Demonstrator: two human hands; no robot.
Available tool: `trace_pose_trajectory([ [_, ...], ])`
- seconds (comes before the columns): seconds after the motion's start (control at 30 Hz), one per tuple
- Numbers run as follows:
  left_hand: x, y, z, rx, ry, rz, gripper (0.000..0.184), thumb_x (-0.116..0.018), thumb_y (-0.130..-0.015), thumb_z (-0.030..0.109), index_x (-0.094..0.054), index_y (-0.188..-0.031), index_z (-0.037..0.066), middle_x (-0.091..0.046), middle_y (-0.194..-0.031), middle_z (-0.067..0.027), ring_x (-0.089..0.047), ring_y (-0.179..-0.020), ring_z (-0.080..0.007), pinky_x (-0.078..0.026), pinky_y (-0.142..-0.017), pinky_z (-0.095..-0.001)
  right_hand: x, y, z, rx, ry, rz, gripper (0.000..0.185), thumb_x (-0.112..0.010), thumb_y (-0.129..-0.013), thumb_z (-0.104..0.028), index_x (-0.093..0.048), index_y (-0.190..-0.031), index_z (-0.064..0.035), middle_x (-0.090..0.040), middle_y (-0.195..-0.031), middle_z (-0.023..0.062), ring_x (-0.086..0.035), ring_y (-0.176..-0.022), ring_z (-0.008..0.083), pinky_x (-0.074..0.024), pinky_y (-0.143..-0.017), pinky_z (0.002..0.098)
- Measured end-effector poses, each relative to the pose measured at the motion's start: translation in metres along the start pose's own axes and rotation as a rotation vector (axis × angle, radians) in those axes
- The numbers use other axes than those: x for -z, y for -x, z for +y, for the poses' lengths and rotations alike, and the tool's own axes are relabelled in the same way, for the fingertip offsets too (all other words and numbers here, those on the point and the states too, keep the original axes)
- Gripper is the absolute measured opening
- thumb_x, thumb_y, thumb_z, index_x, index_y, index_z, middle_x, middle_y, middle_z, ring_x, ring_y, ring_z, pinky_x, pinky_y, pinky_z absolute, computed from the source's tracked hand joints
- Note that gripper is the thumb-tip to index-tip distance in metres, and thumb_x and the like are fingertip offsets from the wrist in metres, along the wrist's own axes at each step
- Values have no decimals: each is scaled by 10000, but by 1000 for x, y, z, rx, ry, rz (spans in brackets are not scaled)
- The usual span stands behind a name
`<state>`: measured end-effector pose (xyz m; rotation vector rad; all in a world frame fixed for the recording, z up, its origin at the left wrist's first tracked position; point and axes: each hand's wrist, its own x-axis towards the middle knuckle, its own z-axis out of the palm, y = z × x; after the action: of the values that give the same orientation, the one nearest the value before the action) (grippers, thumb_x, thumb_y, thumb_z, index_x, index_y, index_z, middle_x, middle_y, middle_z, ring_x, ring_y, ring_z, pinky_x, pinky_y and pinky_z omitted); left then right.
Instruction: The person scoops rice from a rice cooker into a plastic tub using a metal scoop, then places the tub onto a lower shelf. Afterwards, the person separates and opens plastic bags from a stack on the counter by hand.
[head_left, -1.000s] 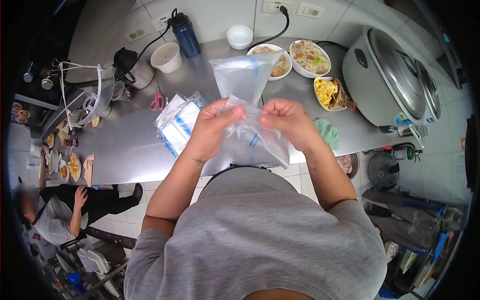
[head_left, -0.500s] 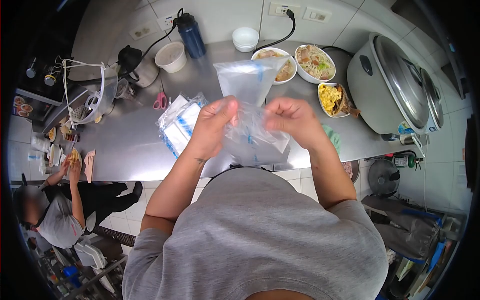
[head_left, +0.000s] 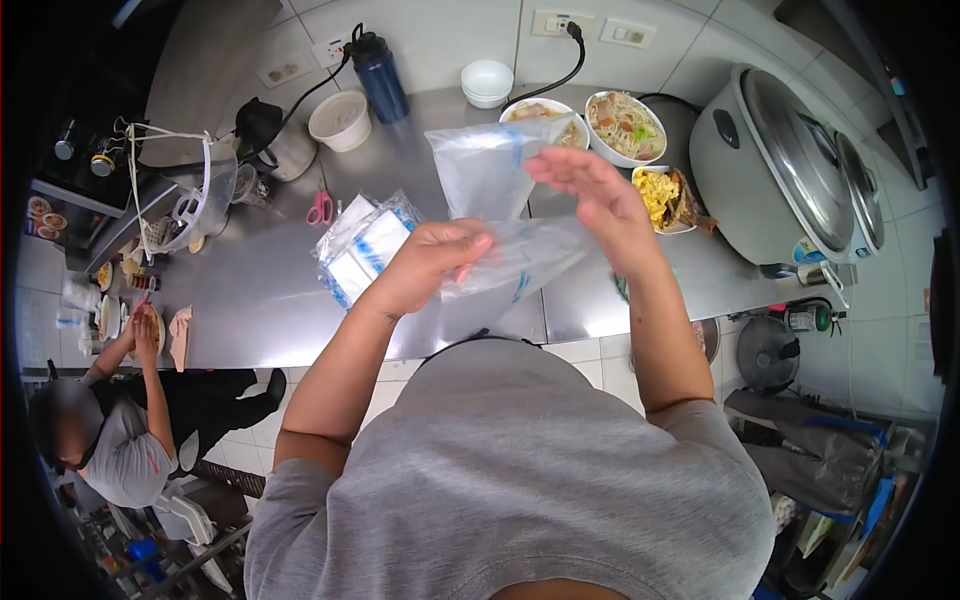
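Note:
My left hand [head_left: 430, 265] pinches a clear plastic bag [head_left: 545, 250] with blue print between thumb and fingers. Raised above the bag's right side, my right hand [head_left: 602, 205] has its fingers stretched out and holds nothing. Another clear bag [head_left: 480, 175] with blue print lies just beyond my hands, its far corner over the edge of a noodle bowl [head_left: 545, 108]. To the left, a stack of packaged plastic bags [head_left: 365, 250] rests on the steel counter [head_left: 250, 300], near pink scissors [head_left: 320, 208].
Noodles fill another bowl [head_left: 625, 128], beside a dish of egg [head_left: 657, 195]. A large cooker [head_left: 750, 170] stands at right. A blue bottle [head_left: 380, 80], lidded tub [head_left: 340, 120], kettle [head_left: 280, 145] and stacked white bowls [head_left: 487, 82] stand behind. A co-worker [head_left: 125, 450] is at far left.
My right hand has let go of the bag, opened and moved up. My left hand has lowered slightly with the bag, which now spreads to the right. The co-worker's hands have shifted slightly.

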<state>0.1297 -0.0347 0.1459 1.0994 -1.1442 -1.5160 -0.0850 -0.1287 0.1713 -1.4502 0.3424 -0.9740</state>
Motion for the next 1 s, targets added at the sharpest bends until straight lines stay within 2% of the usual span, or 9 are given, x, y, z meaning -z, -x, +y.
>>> trace_pose_trajectory([
  [0.07, -3, -2, 7, -29, -121, -63, 371, -588, -891, 335, -584, -666, 39, -509, -724, 27, -397, -603, -65, -306, -579, -213, -2, -5, -6, 61, 76, -101, 375, -698, -787, -96, -576, -1135, -29, -653, -925, 56, -589, -894, 130, -437, -858, 284],
  [0.17, -4, -3, 14, -64, -139, -107, 409, -555, -912, 336, -555, -628, 42, -497, -739, 13, -425, -665, -79, -327, -629, -217, 3, -2, -10, -471, 178, -367, 378, -734, -744, -82, -598, -1089, -6, -658, -887, 46, -598, -803, 117, -461, -789, 272],
  [0.27, -2, -3, 11, -95, -5, -88, 411, -551, -913, 307, -541, -596, 47, -548, -790, -27, -493, -733, -102, -367, -687, -225, 15, 6, -8, -634, -76, -439, 343, -763, -705, -63, -625, -1011, 7, -652, -829, 29, -592, -739, 102, -468, -711, 267],
  [0.37, -6, -1, 5, -65, 242, -50, 387, -544, -914, 302, -533, -614, 57, -537, -737, -11, -481, -697, -102, -368, -666, -221, 22, 16, 6, -441, -172, -602, 248, -737, -737, -87, -637, -936, 22, -641, -809, 41, -589, -720, 103, -468, -683, 273],
  [0.53, 23, -10, -1, -123, 729, -393, 293, -552, -904, 244, -574, -695, 40, -578, -768, -42, -524, -647, -121, -394, -577, -214, 21, 9, 1, -244, -570, -241, 183, -652, -817, -140, -611, -909, 13, -632, -802, 76, -599, -684, 145, -495, -694, 292],
  [0.63, 33, -13, 52, 27, 510, -374, 194, -569, -894, 212, -612, -860, 26, -610, -811, -81, -598, -674, -162, -478, -582, -253, 13, -21, -25, 9, -451, -81, 158, -633, -819, -124, -597, -908, 1, -631, -822, 91, -609, -715, 173, -509, -697, 313],
  [0.77, 52, -46, 53, 183, 760, 43, 230, -559, -894, 161, -567, -1050, -9, -633, -938, -119, -648, -853, -246, -541, -809, -379, 27, -63, 1, -399, -500, 293, 153, -591, -826, -92, -588, -957, -14, -620, -829, 87, -615, -745, 180, -519, -662, 320],
  [0.9, 63, -70, -61, 166, 880, 253, 259, -506, -880, 84, -511, -1102, -50, -628, -982, -138, -645, -864, -262, -534, -816, -400, 2, -52, 71, -719, -524, 587, 157, -505, -845, -68, -574, -986, -62, -602, -792, 50, -589, -664, 145, -493, -591, 292],
  [1.0, 62, -81, -116, 269, 590, 511, 202, -483, -847, 41, -569, -1009, -43, -629, -914, -126, -637, -795, -231, -534, -733, -356, 31, -39, 180, -804, -444, 479, 163, -480, -823, -13, -559, -950, -79, -616, -771, 42, -533, -585, 105, -436, -515, 247],
])
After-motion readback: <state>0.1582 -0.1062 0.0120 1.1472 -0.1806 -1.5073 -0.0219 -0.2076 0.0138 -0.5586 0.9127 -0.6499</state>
